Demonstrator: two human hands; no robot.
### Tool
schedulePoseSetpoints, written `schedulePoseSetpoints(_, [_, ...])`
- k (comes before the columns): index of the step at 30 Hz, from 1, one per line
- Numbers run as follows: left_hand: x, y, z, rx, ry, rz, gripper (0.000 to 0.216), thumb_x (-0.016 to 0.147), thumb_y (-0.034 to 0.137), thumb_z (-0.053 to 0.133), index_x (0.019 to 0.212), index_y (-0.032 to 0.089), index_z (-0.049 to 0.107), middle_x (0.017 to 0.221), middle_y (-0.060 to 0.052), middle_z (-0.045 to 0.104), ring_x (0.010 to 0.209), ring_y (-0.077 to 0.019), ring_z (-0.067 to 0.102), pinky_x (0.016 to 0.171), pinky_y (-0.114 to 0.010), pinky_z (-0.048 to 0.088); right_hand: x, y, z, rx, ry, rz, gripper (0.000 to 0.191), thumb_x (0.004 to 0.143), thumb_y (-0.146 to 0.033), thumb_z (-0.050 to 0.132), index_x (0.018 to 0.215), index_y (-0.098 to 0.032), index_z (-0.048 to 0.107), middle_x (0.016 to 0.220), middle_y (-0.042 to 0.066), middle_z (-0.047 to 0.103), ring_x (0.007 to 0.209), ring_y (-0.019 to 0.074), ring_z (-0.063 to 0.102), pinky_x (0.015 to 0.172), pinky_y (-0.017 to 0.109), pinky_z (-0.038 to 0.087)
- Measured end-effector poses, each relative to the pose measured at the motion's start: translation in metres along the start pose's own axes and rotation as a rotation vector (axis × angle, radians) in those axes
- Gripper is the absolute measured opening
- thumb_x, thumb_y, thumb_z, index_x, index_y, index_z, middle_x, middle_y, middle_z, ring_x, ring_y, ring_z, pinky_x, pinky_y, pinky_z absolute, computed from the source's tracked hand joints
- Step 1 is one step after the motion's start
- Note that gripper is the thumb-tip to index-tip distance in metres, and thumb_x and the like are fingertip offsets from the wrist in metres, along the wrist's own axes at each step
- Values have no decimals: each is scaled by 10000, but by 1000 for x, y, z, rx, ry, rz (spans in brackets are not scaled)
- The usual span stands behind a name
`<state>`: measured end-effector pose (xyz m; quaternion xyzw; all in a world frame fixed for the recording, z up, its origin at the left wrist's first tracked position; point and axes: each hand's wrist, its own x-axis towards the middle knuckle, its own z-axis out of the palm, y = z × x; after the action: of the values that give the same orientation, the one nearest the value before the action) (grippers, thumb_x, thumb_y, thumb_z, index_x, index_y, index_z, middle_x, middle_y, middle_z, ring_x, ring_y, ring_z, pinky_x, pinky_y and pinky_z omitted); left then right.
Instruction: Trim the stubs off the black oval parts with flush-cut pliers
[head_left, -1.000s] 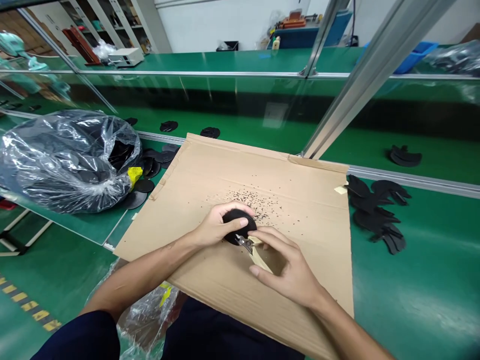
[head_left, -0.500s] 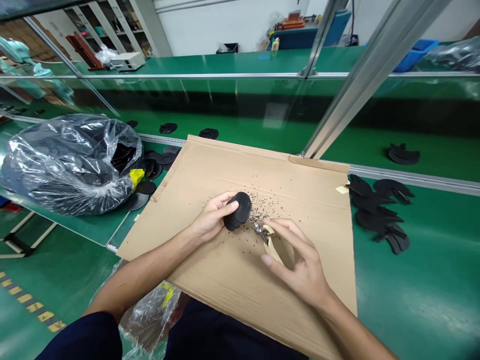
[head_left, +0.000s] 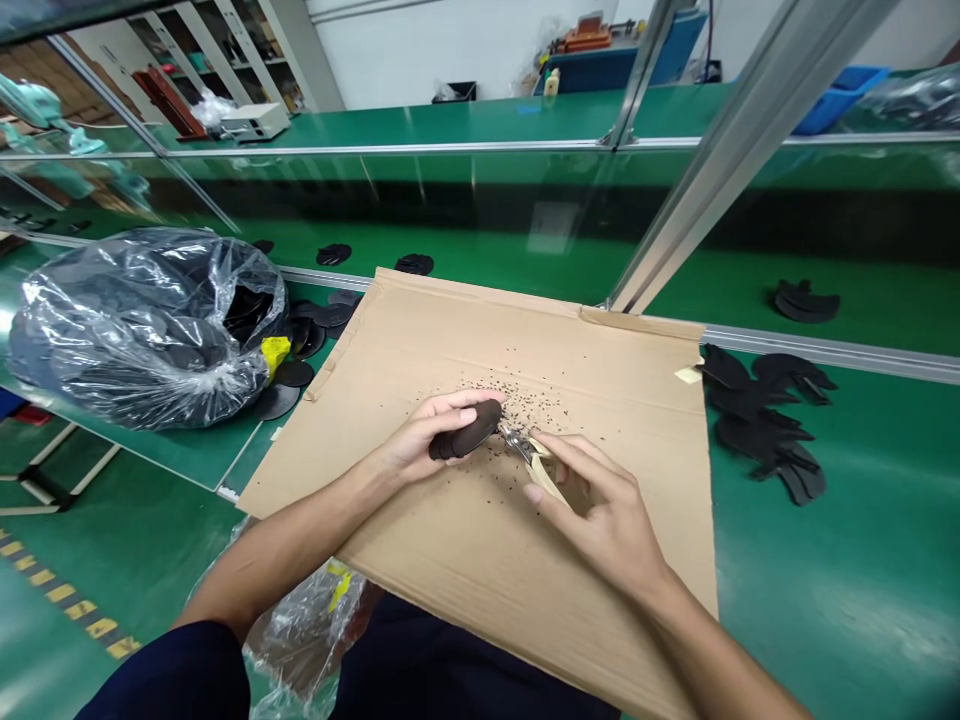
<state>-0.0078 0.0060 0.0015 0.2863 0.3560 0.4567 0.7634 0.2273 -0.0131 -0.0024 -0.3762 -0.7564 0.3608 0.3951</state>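
Observation:
A small stack of black oval discs (head_left: 466, 436) is gripped in my left hand (head_left: 424, 435), fanned and tilted over the cardboard sheet (head_left: 442, 330). My right hand (head_left: 600, 500) is wrapped around a pair of cutting pliers (head_left: 536, 462) with pale, cream-coloured handles. The metal jaws of the pliers point left and meet the right edge of the discs; whether they touch it I cannot tell. Tiny black scraps (head_left: 536, 402) lie scattered on the cardboard around and beyond both hands.
A clear plastic bag (head_left: 142, 330) full of black pieces sits at the left, with loose black discs (head_left: 292, 373) beside it. Fanned black pieces (head_left: 765, 425) lie right of the cardboard. A metal post (head_left: 720, 170) rises behind it. Clear plastic wrap (head_left: 300, 630) hangs below.
My left hand has tipped the black discs over, so they lie flatter and show more of their edge. The pliers' jaws have come up close to the discs' right edge.

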Motion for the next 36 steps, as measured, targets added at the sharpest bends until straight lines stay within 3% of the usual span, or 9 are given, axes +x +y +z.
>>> schedulePoseSetpoints(9, [0, 0, -1, 17, 8, 0, 441, 723, 279, 822, 1128, 113, 763, 738, -29, 690, 413, -17, 393, 370, -165, 266, -1, -5, 0, 33, -25, 30, 398, 929, -311, 710, 1325, -283, 679, 973, 51, 689, 776, 185, 611, 666, 330, 525])
schedulePoseSetpoints(18, [1, -4, 1, -27, -8, -18, 424, 730, 303, 837, 1089, 94, 751, 670, -10, 662, 373, -2, 308, 363, -178, 262, -1, -3, 0, -7, -27, 35, 369, 946, -348, 684, 1309, -277, 703, 849, 27, 680, 670, 159, 576, 586, 298, 490])
schedulePoseSetpoints(24, [3, -5, 2, -46, 69, 21, 337, 700, 291, 848, 961, 133, 705, 704, -5, 669, 393, -31, 422, 365, -163, 325, -1, 1, -2, -110, 30, 21, 365, 959, -320, 662, 1320, -265, 682, 870, 32, 678, 695, 177, 615, 610, 316, 519])
schedulePoseSetpoints(27, [1, -4, 1, -17, 53, 49, 284, 701, 280, 842, 893, 154, 673, 720, -2, 675, 495, -73, 555, 463, -171, 439, -1, 7, -2, -289, 132, -29, 380, 960, -307, 642, 1337, -269, 661, 963, 61, 699, 799, 214, 662, 664, 346, 540])
schedulePoseSetpoints(30, [-3, -3, 0, 116, -28, 37, 306, 722, 266, 835, 987, 158, 725, 855, -40, 738, 663, -120, 655, 614, -205, 512, -1, 12, -1, -513, 194, -93, 351, 963, -306, 628, 1308, -249, 670, 996, 82, 708, 863, 238, 672, 666, 345, 523])
schedulePoseSetpoints(34, [-5, -4, 2, 375, -81, 74, 359, 780, 258, 809, 1129, 183, 773, 1188, -92, 751, 1013, -197, 688, 896, -267, 506, 0, 13, 0, -685, 198, -135, 318, 973, -305, 625, 1274, -217, 674, 996, 89, 712, 850, 234, 646, 657, 330, 485])
schedulePoseSetpoints(36, [-4, -6, 3, 392, -53, 80, 364, 794, 274, 807, 1147, 191, 773, 1209, -91, 751, 1065, -210, 677, 949, -284, 486, -1, 12, 1, -731, 202, -141, 308, 973, -306, 626, 1263, -212, 674, 997, 89, 711, 842, 232, 633, 650, 327, 470])
